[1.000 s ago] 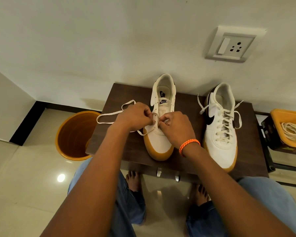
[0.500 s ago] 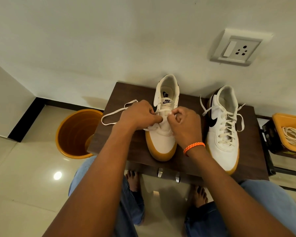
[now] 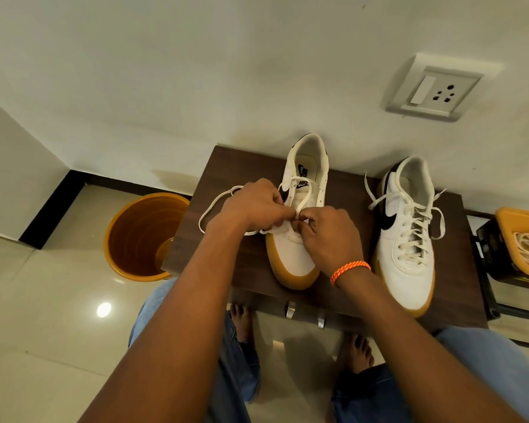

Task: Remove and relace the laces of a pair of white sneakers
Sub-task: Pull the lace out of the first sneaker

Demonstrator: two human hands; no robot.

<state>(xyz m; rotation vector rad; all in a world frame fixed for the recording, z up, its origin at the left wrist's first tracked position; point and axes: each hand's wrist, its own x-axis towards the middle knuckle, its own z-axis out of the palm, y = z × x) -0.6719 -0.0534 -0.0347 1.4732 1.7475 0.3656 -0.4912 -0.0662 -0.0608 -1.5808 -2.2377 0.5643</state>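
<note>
Two hands are meeting over the near sneaker (image 3: 293,251) at frame centre: the left hand (image 3: 252,206) and the right hand (image 3: 330,236) are each pinching the lace (image 3: 303,201) near the lowest eyelets. Relacing looks barely begun. Keeping both lace ends even and feeding flat, not twisted, is what matters here; slack is trailing left across the table (image 3: 348,206). The laced sneaker (image 3: 406,239) is sitting at right.

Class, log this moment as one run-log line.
left hand: pinches lace | right hand: pinches lace | left sneaker: being laced | right sneaker: laced, untied
</note>
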